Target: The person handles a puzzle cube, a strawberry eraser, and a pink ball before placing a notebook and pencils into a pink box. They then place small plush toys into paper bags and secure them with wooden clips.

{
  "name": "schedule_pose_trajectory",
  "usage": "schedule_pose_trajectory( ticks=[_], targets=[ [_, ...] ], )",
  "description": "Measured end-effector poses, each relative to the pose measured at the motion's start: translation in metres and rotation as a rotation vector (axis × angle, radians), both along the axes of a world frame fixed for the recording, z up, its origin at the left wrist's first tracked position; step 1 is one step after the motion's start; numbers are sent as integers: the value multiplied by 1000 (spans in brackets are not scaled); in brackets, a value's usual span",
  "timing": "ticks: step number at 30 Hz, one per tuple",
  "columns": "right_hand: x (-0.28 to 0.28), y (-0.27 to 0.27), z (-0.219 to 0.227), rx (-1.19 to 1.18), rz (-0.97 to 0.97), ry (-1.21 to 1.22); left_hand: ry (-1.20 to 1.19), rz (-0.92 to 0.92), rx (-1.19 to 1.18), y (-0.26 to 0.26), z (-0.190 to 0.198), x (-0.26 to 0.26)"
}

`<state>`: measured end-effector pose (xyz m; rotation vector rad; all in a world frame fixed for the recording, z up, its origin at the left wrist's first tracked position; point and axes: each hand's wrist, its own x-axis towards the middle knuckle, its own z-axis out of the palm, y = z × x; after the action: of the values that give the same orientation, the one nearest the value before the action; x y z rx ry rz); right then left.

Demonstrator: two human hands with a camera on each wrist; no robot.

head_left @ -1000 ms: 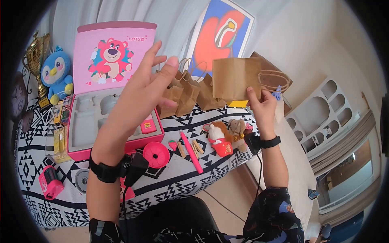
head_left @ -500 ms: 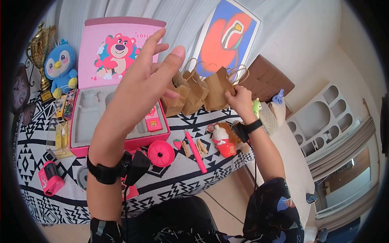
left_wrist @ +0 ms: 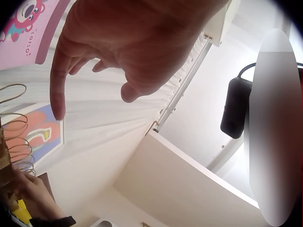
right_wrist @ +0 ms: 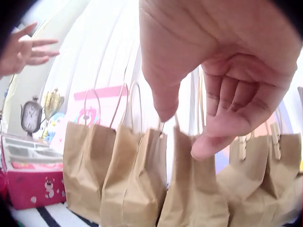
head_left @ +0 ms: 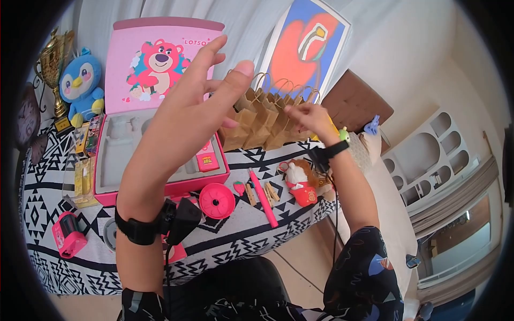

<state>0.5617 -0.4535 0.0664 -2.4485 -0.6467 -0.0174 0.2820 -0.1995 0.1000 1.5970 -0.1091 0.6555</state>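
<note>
Several brown paper bags [head_left: 263, 125] with loop handles stand in a row at the table's back. My right hand [head_left: 315, 120] is at their tops; in the right wrist view, the thumb and forefinger of that hand [right_wrist: 222, 61] are spread apart beside the upper edge of one bag [right_wrist: 191, 184], and contact is unclear. Small wooden clips [right_wrist: 243, 147] sit on bags at the right of that view. My left hand [head_left: 201, 99] hangs raised before the pink box [head_left: 160, 187], fingers extended, holding nothing; the left wrist view shows this hand [left_wrist: 128, 47] against the curtain.
In front lie a pink round part [head_left: 217, 201], a pink pen-like stick [head_left: 263, 198], wooden clips [head_left: 272, 193] and a plush toy [head_left: 301, 184]. A blue plush [head_left: 82, 85] and a trophy [head_left: 51, 69] stand at the left. A framed picture [head_left: 305, 48] leans behind the bags.
The paper bag that my right hand held up came down to the right end of the row. That hand has let go and moved left over the bags; the left hand stays raised.
</note>
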Motion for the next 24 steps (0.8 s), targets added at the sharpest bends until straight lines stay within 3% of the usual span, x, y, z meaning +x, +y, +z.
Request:
schedule_pose_trajectory(
  ticks=[2,5,6,8,14,18,20,24],
  targets=[
    [2,-13,24,177,-143,-92,-29,18,-3,2,-1,0],
    [12,-33,35,225,-277,-257,-47,39,0,3,1,-2],
    [27,-44,27,227,-277,-259,-30,46,4,4,2,-3],
    [54,-55,6,39,-270,-572,-54,55,-8,4,0,-1],
    [43,-36,-14,-91,-340,-481,-70,49,0,2,1,-3],
    [79,-43,-42,-178,-174,-482,-31,43,9,-1,4,-4],
    [80,-40,-38,-49,-206,-595,-44,32,13,-4,3,-3],
    [52,-51,7,221,-215,-465,-111,-24,-22,-3,-8,10]
  ],
)
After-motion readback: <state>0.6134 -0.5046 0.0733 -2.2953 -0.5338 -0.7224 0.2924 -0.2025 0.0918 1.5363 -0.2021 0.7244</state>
